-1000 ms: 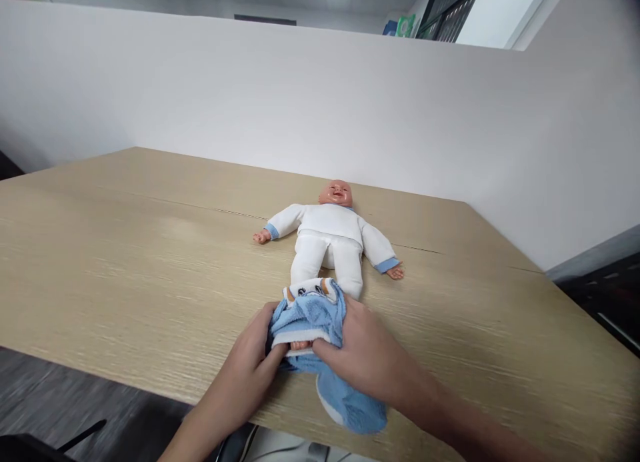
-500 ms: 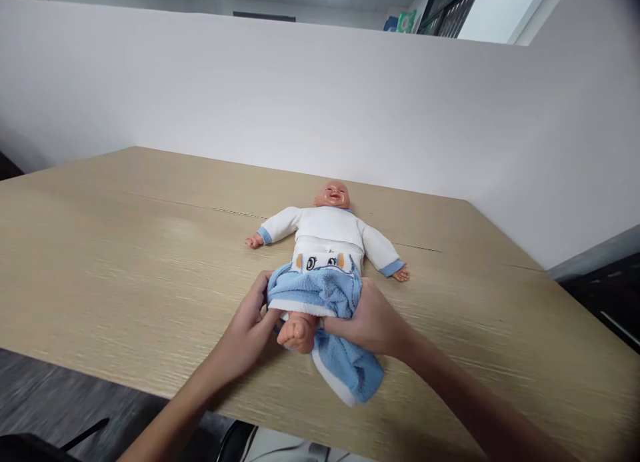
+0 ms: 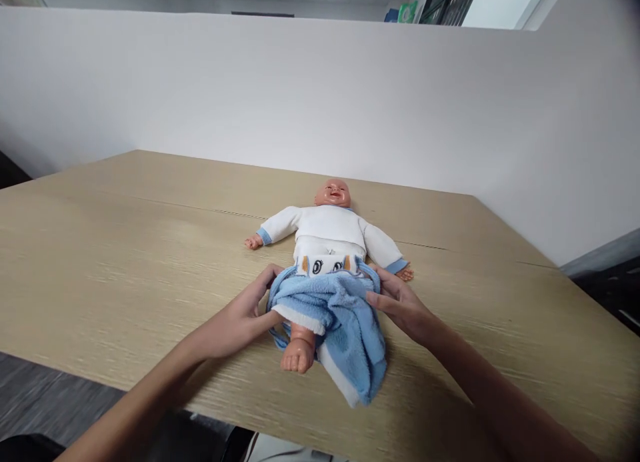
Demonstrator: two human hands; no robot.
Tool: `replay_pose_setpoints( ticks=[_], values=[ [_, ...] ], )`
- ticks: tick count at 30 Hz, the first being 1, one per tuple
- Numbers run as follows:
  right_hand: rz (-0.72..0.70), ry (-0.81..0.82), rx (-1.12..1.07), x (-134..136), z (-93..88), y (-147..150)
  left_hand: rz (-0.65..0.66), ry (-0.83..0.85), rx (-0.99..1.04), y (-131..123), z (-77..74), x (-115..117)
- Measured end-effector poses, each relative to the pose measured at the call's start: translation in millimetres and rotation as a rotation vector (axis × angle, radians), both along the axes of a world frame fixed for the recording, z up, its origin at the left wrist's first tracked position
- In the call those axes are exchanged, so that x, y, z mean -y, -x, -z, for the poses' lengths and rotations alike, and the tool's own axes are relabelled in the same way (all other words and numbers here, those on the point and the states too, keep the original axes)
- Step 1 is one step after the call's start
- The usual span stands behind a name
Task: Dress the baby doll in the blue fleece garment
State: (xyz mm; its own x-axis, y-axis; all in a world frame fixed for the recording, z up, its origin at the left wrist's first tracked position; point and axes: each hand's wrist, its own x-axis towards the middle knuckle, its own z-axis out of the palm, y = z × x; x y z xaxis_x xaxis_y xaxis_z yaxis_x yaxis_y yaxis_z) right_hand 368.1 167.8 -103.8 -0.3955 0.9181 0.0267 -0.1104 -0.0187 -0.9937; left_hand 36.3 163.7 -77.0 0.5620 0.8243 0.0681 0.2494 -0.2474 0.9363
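Observation:
A baby doll (image 3: 330, 225) lies on its back, head away from me, in a white long-sleeved top with blue cuffs. Blue fleece pants (image 3: 325, 302) with white hems are bunched round its hips and legs; two embroidered eyes show at the front. One bare foot (image 3: 299, 357) sticks out of the left leg opening, while the other pant leg hangs past with no foot visible. My left hand (image 3: 245, 319) grips the pants' left side, thumb at the hem. My right hand (image 3: 400, 303) pinches the waistband side at the right, near the doll's hand.
The doll rests on a wide wooden table (image 3: 150, 262) with a seam across it. A white partition (image 3: 250, 95) stands behind the table. The table's front edge runs close below my forearms, with grey floor (image 3: 45, 389) at lower left.
My right hand has moved up and right from the leg opening to the waistband side, drawing the fabric outward. The bare foot now shows further out of the hem. My left hand stays nearly in place.

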Motion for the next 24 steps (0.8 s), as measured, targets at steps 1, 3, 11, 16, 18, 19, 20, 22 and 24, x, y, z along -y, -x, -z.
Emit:
replay_pose_setpoints(
  ticks=[1,3,11,16,18,19,20,22,24],
  values=[
    [0.005,0.048,-0.026,0.4,1.5,-1.7,0.021,0.007,-0.017,3.2,0.5,-2.5],
    [-0.008,0.148,-0.068,1.6,3.0,-4.2,0.075,0.009,-0.036,9.0,2.0,-8.3],
    [-0.059,0.348,-0.200,9.7,5.0,-1.7,0.063,-0.188,-0.121,-5.6,-27.1,-35.4],
    [0.090,0.310,-0.323,13.7,5.3,8.2,0.444,-0.272,-0.394,-45.1,-67.5,-66.5],
    [0.108,0.296,-0.314,13.8,3.0,9.2,0.601,-0.160,-0.342,-62.1,-71.8,-81.1],
    [0.103,0.280,-0.296,13.2,0.9,7.9,0.676,-0.071,-0.269,-70.1,-70.6,-87.7],
    [0.086,0.255,-0.268,12.3,-1.6,5.0,0.737,0.022,-0.178,-77.4,-67.7,-93.5],
    [0.006,0.185,-0.169,9.6,-7.2,-5.2,0.796,0.180,-0.014,-89.6,-59.1,-101.7],
    [-0.120,0.132,-0.020,7.0,-12.4,-19.0,0.796,0.265,0.069,-97.5,-50.2,-105.3]
  ],
)
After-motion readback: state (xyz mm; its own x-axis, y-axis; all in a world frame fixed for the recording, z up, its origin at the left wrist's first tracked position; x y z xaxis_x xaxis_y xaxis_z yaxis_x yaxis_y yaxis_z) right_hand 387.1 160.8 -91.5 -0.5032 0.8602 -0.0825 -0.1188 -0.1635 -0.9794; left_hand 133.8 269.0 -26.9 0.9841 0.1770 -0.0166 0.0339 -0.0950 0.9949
